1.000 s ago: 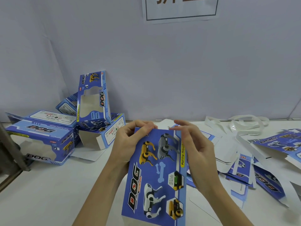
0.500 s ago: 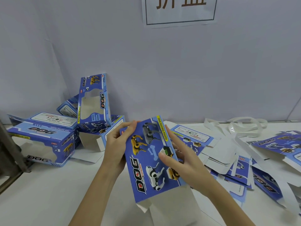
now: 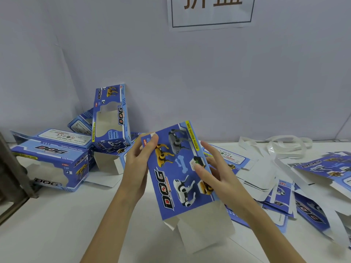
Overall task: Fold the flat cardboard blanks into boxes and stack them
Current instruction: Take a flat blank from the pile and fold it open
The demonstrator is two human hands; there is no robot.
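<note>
I hold a blue "DOG" cardboard box (image 3: 176, 173) above the white table (image 3: 57, 224), printed face towards me and tilted to the left. My left hand (image 3: 138, 168) grips its upper left edge, thumb on the front. My right hand (image 3: 214, 171) holds its right side, thumb pressing the printed face. White flaps hang open at its lower end. Folded boxes (image 3: 51, 158) lie piled at the left, one box (image 3: 112, 114) standing upright against the wall. Flat blanks (image 3: 281, 194) lie spread at the right.
A grey wall closes the table's far edge, with a paper sign (image 3: 210, 12) on it. White strapping bands (image 3: 284, 145) lie at the back right. A dark metal frame (image 3: 11, 177) stands at the left edge. Bare tabletop lies at the front left.
The box has turned from upright to tilted left and moved up and away from me. My right hand slid from its top edge down onto its right side. The flaps at the bottom came into view.
</note>
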